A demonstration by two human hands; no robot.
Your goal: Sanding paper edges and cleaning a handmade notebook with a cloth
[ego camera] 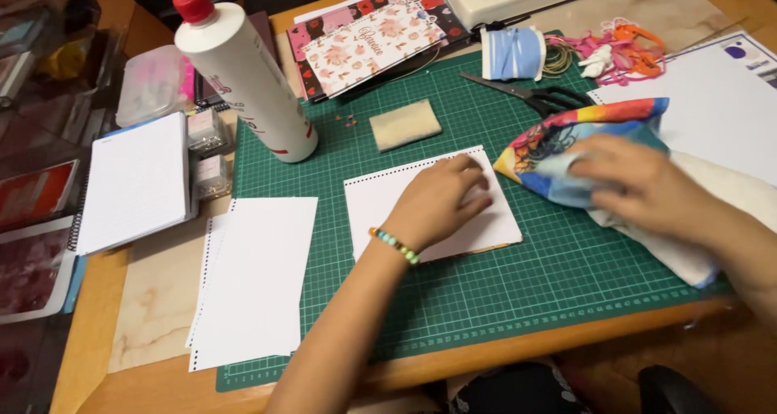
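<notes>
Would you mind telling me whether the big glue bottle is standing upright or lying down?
Upright, leaning slightly: the glue bottle stands on its base, red nozzle on top.

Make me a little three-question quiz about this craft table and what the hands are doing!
1. True or false: the left hand lies flat on the punched white sheet.
2. What does the right hand touch? A) the scissors B) the colourful cloth C) the glue bottle
3. What colour is the cap of the glue bottle that stands on the green cutting mat?

Key: 1 true. 2 B; the scissors lie apart, behind the cloth. 3 red.
</notes>
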